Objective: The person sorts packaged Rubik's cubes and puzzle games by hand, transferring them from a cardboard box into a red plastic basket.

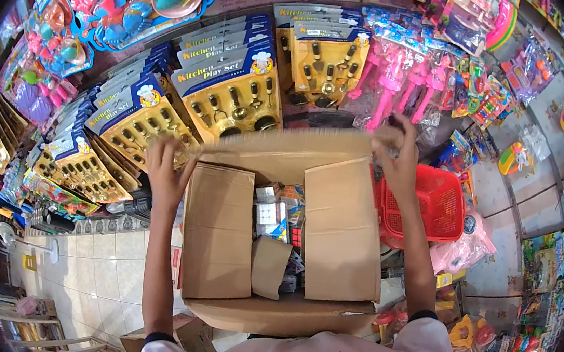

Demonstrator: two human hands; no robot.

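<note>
I am standing in a toy shop, looking down into a big cardboard box (275,244) held up in front of my chest, and I am working on its flaps. Behind it the shelves are carrying rows of play sets (232,92) in blue and yellow cartons, and a red basket (438,203) is sitting just beside the box on my right.

The box is open at the top. The two side flaps (220,231) are already lying inward over the contents, left and right, with a gap between them. I am holding the far flap (285,150) up along its long edge: my left hand (167,171) is pressing its left end, fingers spread and flat against the card, and my right hand (399,162) is pinching its right corner, fingers curled over the edge. Neither grip is closed tight round anything else.

Through the gap I am seeing small puzzle cubes (270,212) in their packs, stacked near the far wall of the box, and a smaller loose bit of card (269,265) slanting down inside.

By my reckoning, I am in the middle of handling the flaps, either folding the far one down or lifting it back; I cannot tell which. The next move is calling for both hands to be moving together, so the long flap is staying straight and not buckling.
</note>
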